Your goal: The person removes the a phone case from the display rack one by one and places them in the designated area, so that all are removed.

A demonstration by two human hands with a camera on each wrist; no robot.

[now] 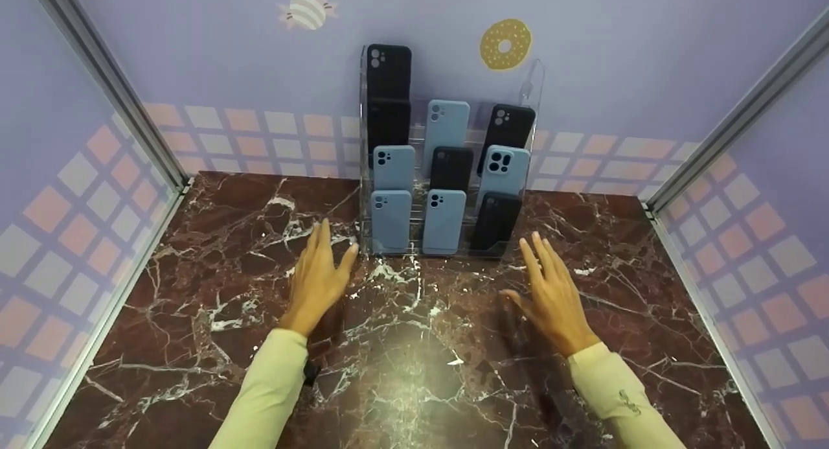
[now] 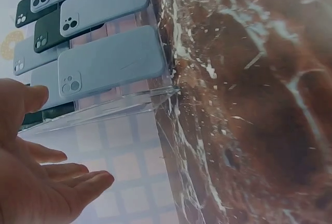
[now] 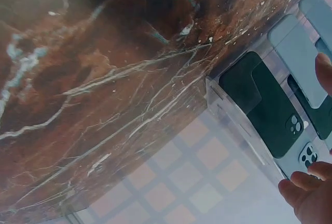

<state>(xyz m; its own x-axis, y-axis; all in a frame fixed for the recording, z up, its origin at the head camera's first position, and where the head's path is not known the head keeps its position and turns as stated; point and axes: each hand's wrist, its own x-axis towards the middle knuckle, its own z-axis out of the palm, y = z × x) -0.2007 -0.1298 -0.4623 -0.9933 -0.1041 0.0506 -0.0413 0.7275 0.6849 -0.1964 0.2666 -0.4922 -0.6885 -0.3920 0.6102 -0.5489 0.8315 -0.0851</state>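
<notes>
A clear acrylic display rack (image 1: 479, 253) stands against the back wall with blue and black phone cases in tiers. Its front row has a blue phone case (image 1: 391, 221) at left, another blue phone case (image 1: 443, 221) in the middle and a black phone case (image 1: 497, 221) at right. My left hand (image 1: 317, 277) is extended at the rack's front left corner, thumb apart from the fingers, holding nothing. On the other side my right hand (image 1: 554, 290) reaches toward the front right corner with fingers stretched out, also holding nothing. In the left wrist view the left palm (image 2: 36, 187) faces the rack's side.
Dark red marble tabletop (image 1: 401, 358) with white veins runs under both arms. Purple panels close in the back, left and right; the back wall (image 1: 246, 60) has a donut print and pastel squares. Metal edge strips (image 1: 706, 326) border the table's sides.
</notes>
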